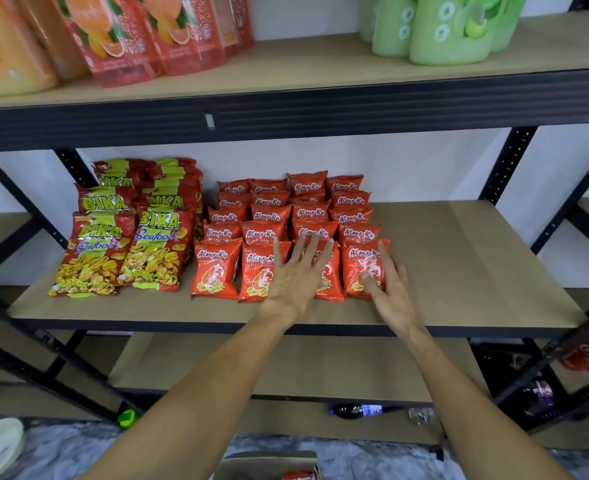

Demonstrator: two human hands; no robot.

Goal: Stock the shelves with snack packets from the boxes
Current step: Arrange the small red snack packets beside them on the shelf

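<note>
Packets, red, in four files on shelf; Bika bags at their 9 o'clock. Left hand: fingers straight and spread, laid flat on the front row, tips reaching the second row at 12 o'clock. Right hand: fingers straight along the 3 o'clock side of the end packet, thumb resting on its face, not clenched. Box at 6 o'clock of view, blurred; seemingly one red packet inside.

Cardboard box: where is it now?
Bottom centre of the head view: the cardboard box sits on the grey floor before the shelving, below the orange snack packets.
</note>
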